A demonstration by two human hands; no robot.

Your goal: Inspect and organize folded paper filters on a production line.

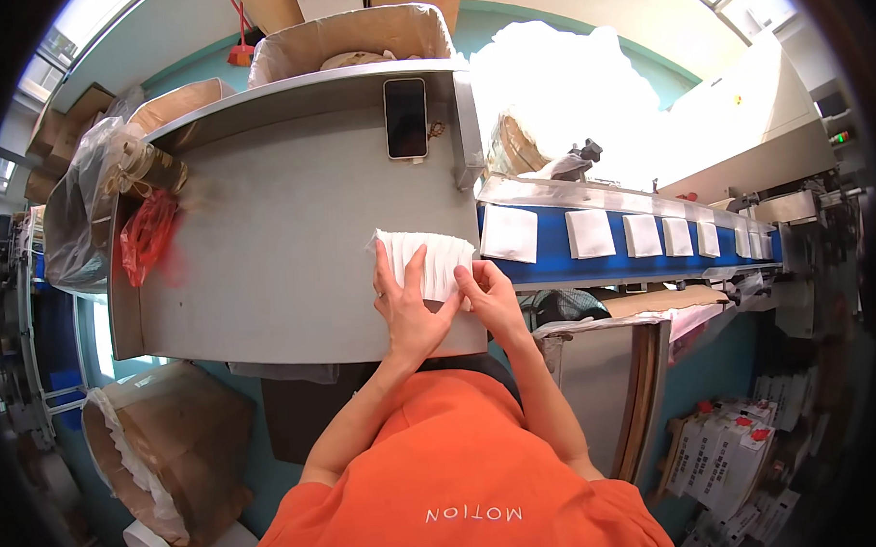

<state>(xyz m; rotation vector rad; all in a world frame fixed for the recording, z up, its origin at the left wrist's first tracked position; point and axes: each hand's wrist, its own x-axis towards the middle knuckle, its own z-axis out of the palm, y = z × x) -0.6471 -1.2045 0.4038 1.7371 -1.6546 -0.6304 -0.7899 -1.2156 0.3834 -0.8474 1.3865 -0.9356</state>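
Note:
A row of folded white sheets [430, 256], soft like napkins or wipes, is packed face to face at the right front of the grey metal table [264, 270]. My left hand [410, 308] grips the row, with two fingers spread over its left part and the thumb near its front edge. At the row's right end, my right hand [492, 293] pinches the last sheets between thumb and fingers. Just beyond that hand, a blue conveyor belt [551, 248] carries several separate folded white squares [591, 233], lying flat in a line.
A black phone [406, 118] lies at the table's back right. A red plastic bag [149, 235] and a jar [153, 168] sit by the left rim. Behind the table stands a lined carton [353, 40]. A large brown paper sack [174, 447] is at the lower left.

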